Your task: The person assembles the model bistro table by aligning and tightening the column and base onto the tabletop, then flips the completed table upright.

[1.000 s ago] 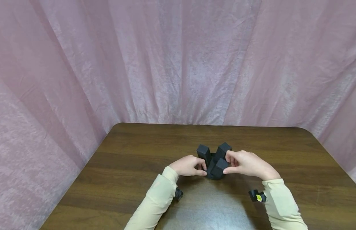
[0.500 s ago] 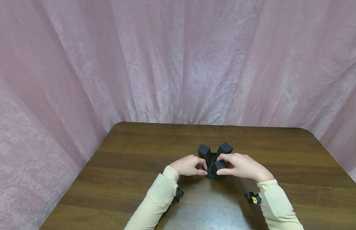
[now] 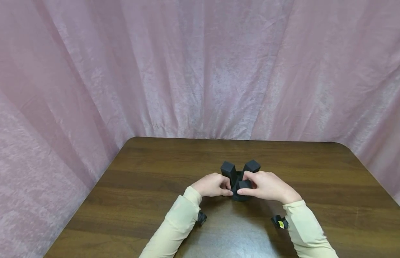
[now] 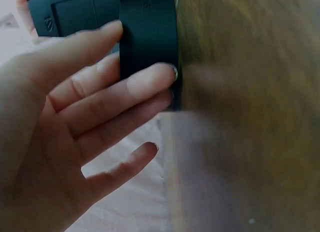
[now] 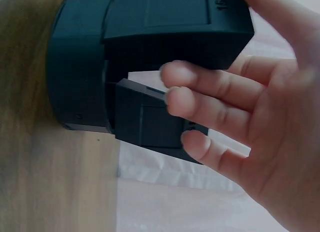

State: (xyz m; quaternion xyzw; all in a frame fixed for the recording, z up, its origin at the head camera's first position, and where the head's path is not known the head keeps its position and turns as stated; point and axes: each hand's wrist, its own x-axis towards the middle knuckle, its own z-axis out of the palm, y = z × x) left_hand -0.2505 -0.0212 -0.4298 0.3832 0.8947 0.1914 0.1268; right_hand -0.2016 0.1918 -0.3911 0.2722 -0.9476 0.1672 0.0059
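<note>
A round black base (image 3: 240,198) stands on the table, bearing black rectangular blocks that lean outward. My left hand (image 3: 211,185) holds the base at its left side, thumb and fingers against the curved wall (image 4: 147,42) in the left wrist view. With thumb and index finger, my right hand (image 3: 267,186) grips the front black block (image 3: 243,184), embossed with small digits in the right wrist view. The other right fingers stay loosely bent beside it. Behind rise a back left block (image 3: 228,169) and a back right block (image 3: 251,166). Fingers partly cover the base.
The brown wooden table (image 3: 174,154) has a far edge just beyond the blocks. A pink curtain (image 3: 200,71) hangs behind and along the sides. Small black wrist cameras sit at the left sleeve (image 3: 201,218) and right sleeve (image 3: 280,222).
My right hand has moved left along with the front block, which now sits closer to the base's middle. The left hand and the base have stayed nearly where they were.
</note>
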